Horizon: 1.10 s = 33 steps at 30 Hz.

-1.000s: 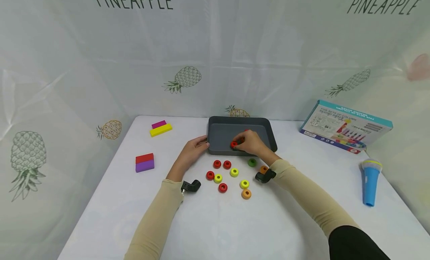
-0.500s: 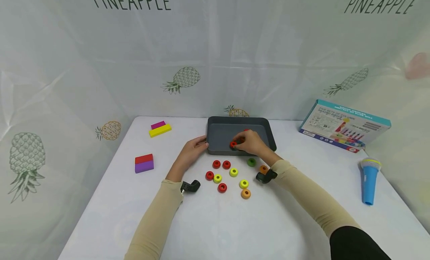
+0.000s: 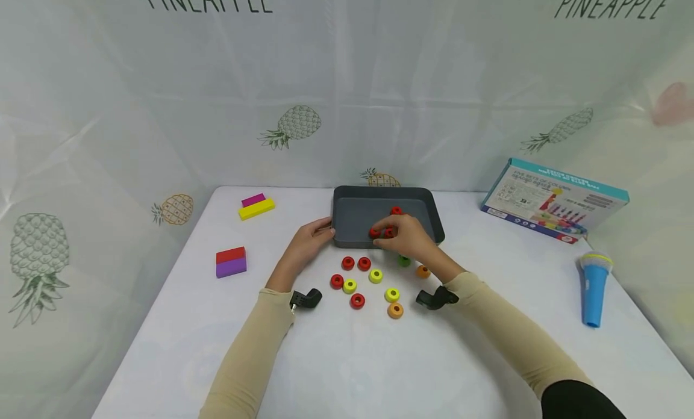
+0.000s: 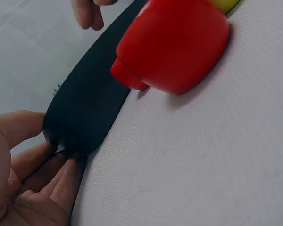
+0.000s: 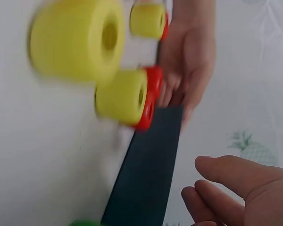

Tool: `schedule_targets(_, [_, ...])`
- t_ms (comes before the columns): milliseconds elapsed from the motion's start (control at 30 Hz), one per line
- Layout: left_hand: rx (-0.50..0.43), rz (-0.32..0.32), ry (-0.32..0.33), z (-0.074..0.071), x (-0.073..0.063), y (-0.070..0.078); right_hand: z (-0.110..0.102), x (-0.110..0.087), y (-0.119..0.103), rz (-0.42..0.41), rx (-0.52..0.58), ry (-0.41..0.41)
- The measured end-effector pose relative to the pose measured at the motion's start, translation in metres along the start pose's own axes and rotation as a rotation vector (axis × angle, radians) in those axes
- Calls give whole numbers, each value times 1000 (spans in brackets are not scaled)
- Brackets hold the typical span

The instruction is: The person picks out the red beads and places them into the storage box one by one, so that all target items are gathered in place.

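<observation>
On the white desk [image 3: 336,365], to the far right, a cardboard box [image 3: 534,196] with a picture of toys leans at a slant, and nearer to the person lies a blue toy microphone [image 3: 595,292]. To the left there are two pairs of blocks: a yellow block [image 3: 256,209] beside a magenta block [image 3: 253,200], and a red block [image 3: 230,254] beside a purple block [image 3: 231,268]. Behind the desk hangs a pale curtain [image 3: 347,58] with printed pineapples.

Between the two arms, just in front of the tray [image 3: 352,217], many loose rings are scattered: four red, three yellow, two orange, and one green ring [image 3: 403,262], which the right hand [image 3: 403,235] partly covers.

The tray is dark grey, rectangular and shallow, with rounded corners. Inside it, in the right half, lie three small red rings [image 3: 396,210], glossy and thick, with a hole through the middle; two are side by side near the front wall, one is farther back.

The left hand [image 3: 310,243] holds the tray at its left front corner, thumb and fingers bent around it. The grip of the right hand is parted over the front pair; it has hold of nothing, and whether the fingertips touch a ring, I cannot tell.
</observation>
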<state>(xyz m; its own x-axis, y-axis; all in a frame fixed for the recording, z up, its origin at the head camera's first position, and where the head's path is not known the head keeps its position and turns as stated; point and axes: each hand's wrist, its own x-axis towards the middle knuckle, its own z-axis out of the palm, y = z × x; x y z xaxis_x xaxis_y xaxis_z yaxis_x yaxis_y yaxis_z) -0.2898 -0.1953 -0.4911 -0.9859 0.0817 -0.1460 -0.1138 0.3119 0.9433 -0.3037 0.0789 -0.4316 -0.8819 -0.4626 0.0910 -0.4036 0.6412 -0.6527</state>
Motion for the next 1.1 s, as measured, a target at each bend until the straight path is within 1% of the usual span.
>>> schedule_targets(133, [9,12,5,-1,0,0,7,-13,-8,-28,47,-11])
schedule_targets(300, [6,11,3,0,1,-1,16,-23,-9,-42,45,-19])
schedule_targets(533, [6,17,-1,-1,3,-1,28,-29,-6,-26,53,-49])
schedule_targets(700, [-2,10,-1,-1,3,-2,38,-31,-7,-20,27,-64])
schedule_targets(833, [-19,19,-5,-1,3,-2,41,-32,-7,-22,5,-60])
schedule_targets(1100, [-12,16,-3,-1,3,-3,45,-33,-9,-7,-13,-40])
